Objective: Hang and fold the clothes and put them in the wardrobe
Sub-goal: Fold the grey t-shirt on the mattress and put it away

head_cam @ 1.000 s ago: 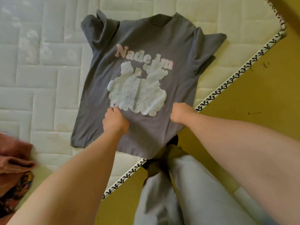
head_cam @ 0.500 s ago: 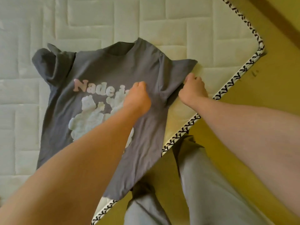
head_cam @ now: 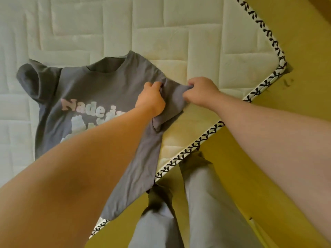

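Observation:
A grey T-shirt (head_cam: 100,90) with pastel lettering and a pale cloud print lies face up on the white quilted mattress (head_cam: 179,33), neck pointing away from me. Its lower hem hangs over the mattress edge. My left hand (head_cam: 151,100) grips the fabric at the shirt's right shoulder seam. My right hand (head_cam: 200,93) pinches the end of the right sleeve, which is bunched between the two hands. The left sleeve lies crumpled at the far left. My left forearm hides much of the print.
The mattress edge, with its black-and-white trim (head_cam: 202,138), runs diagonally to a corner at the upper right. Yellow floor (head_cam: 250,158) lies beyond it. My legs in grey trousers (head_cam: 197,203) stand at the mattress edge.
Both hands went from the shirt's lower print up to its right shoulder and sleeve. They now grasp the sleeve fabric and have gathered it inward. The view has shifted right.

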Demonstrator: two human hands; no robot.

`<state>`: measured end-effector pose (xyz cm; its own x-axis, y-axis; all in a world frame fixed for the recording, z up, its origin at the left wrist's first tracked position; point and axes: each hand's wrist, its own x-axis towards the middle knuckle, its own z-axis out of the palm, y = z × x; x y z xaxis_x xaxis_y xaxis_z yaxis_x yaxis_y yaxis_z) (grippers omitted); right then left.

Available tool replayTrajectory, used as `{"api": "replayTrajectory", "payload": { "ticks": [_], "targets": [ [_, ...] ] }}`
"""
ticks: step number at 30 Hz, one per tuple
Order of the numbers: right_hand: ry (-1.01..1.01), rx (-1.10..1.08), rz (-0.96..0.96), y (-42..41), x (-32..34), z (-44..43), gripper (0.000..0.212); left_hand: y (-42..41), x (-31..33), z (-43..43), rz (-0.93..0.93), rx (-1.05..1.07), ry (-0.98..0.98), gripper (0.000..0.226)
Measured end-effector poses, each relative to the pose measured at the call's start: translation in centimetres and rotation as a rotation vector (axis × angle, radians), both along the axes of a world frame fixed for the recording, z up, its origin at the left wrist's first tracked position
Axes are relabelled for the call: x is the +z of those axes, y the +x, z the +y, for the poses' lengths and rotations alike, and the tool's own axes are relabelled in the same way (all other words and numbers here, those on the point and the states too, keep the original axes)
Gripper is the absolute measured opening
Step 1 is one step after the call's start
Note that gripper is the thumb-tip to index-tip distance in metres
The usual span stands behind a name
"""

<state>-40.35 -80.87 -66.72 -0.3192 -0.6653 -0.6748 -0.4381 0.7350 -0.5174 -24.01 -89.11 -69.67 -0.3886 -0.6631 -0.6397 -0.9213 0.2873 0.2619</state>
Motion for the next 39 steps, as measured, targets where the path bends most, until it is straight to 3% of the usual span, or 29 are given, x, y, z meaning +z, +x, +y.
{"api": "replayTrajectory", "payload": {
  "ticks": [2, 4, 7, 11, 14, 16, 20, 26, 32, 34, 39],
  "targets": [
    [-0.024, -0.327, -0.235, 0.5, 0.8, 2.0, 0.032, -0.4, 0.0, 0.4, 0.012, -0.006, 0.018, 0.052],
    [-0.038, -0.624, -0.385, 1.4, 1.1, 3.8, 0.023, -0.9, 0.0, 0.9, 0.03, -0.009, 0.042, 0.056],
    [-0.069, -0.856, -0.371, 2.8, 1.1, 5.4, 0.022, -0.6, 0.3, 2.1, 0.087, 0.068, 0.035, 0.056],
    [-0.155, -0.722, -0.149, 3.6, 1.0, 5.7, 0.021, 1.5, 1.3, 5.4, 0.205, 0.189, -0.14, 0.018],
    [-0.227, -0.791, -0.16, 3.7, 1.1, 4.5, 0.013, 3.6, 1.6, 8.3, 0.208, 0.216, -0.206, 0.005],
    [-0.237, -0.905, -0.23, 3.7, 0.6, 3.9, 0.014, 5.0, 1.4, 9.9, 0.193, 0.084, -0.173, 0.002],
    [-0.194, -0.867, -0.277, 3.7, -0.7, 3.5, 0.023, 5.6, 0.2, 11.2, 0.139, -0.313, -0.244, 0.021],
    [-0.08, -0.784, -0.134, 3.7, -2.3, 3.0, 0.017, 3.0, -1.3, 11.0, -0.031, -0.207, -0.264, 0.032],
    [-0.039, -0.833, 0.085, 4.0, -1.9, 3.7, 0.032, 4.5, -0.2, 11.9, 0.146, -0.276, -0.225, 0.015],
    [-0.04, -0.912, 0.106, 4.3, -1.6, 4.1, 0.034, 5.8, 0.2, 12.8, 0.233, -0.114, -0.128, 0.001],
    [-0.083, -1.047, 0.115, 6.0, -0.9, 3.0, 0.029, 7.5, 1.0, 14.4, 0.327, 0.637, 0.052, 0.01]
  ]
}}
